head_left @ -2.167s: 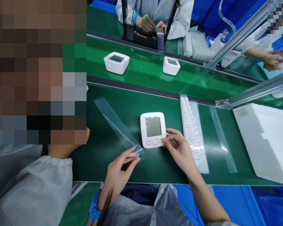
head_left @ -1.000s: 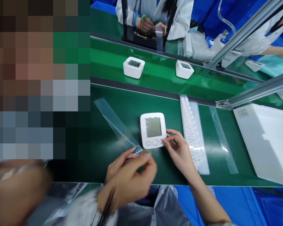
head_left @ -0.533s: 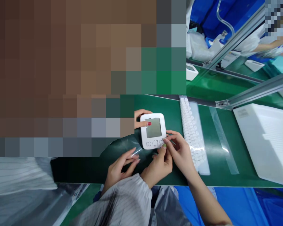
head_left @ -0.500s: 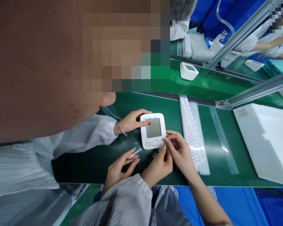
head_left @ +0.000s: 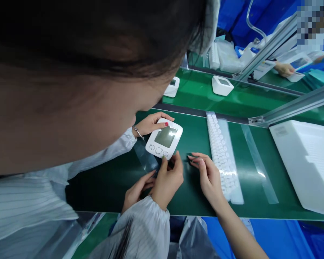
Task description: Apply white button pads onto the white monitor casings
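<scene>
A white monitor unit [head_left: 164, 138] with a grey screen and three buttons is tilted up off the green mat [head_left: 194, 194]. It is held by a co-worker, whose head fills the left and top of the view. One of the co-worker's hands [head_left: 151, 124] grips its far edge and the other [head_left: 167, 178] its near edge. My right hand [head_left: 207, 174] rests on the mat just right of the unit, fingers apart and holding nothing. My left hand [head_left: 136, 189] lies partly behind the co-worker's hand. Its fingertips are at the near end of a clear film strip [head_left: 143, 158], and its grip is hidden.
A clear strip of small white round pads [head_left: 223, 154] and another clear strip [head_left: 259, 167] lie to the right. A white foam tray [head_left: 307, 162] sits at far right. Behind an aluminium rail [head_left: 288, 106], two white units [head_left: 223, 85] ride the conveyor.
The co-worker leaned in and took the unit in both hands, lifting and turning it leftward. My right hand let go of the unit and now rests on the mat.
</scene>
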Tool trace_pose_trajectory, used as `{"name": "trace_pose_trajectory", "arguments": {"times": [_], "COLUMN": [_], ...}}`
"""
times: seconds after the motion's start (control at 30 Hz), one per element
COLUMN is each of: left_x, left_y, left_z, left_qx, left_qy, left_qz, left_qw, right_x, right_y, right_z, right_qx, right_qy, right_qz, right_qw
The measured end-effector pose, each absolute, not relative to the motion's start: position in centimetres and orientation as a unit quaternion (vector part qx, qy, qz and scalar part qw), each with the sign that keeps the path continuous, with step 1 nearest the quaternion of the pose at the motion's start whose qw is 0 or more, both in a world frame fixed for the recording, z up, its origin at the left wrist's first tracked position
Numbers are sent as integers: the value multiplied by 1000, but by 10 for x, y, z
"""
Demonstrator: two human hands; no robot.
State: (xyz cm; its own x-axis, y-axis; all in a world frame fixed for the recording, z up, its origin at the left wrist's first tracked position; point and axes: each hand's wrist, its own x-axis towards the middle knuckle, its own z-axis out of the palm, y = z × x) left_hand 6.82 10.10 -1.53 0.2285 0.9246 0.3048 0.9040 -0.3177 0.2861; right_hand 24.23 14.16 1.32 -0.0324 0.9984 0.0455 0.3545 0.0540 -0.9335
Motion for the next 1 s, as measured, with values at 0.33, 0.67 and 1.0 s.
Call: {"name": "trace_pose_trajectory", "arguments": {"times": [0.33, 0.67, 1.0], "left_x": [73, 79, 70], "left_y": [147, 153, 144], "left_z": [26, 39, 3], "left_qx": [870, 853, 862], "left_qy": [466, 520, 495], "left_qz": [3, 8, 71], "left_qw": [-161, 29, 79], "right_x": [232, 235, 238], "right_y": [146, 143, 141], "right_z": [17, 14, 14], "right_qx": [-549, -533, -507], "right_qy": [-667, -693, -707], "right_qz": [324, 300, 309], "right_qw": [385, 381, 384]}}
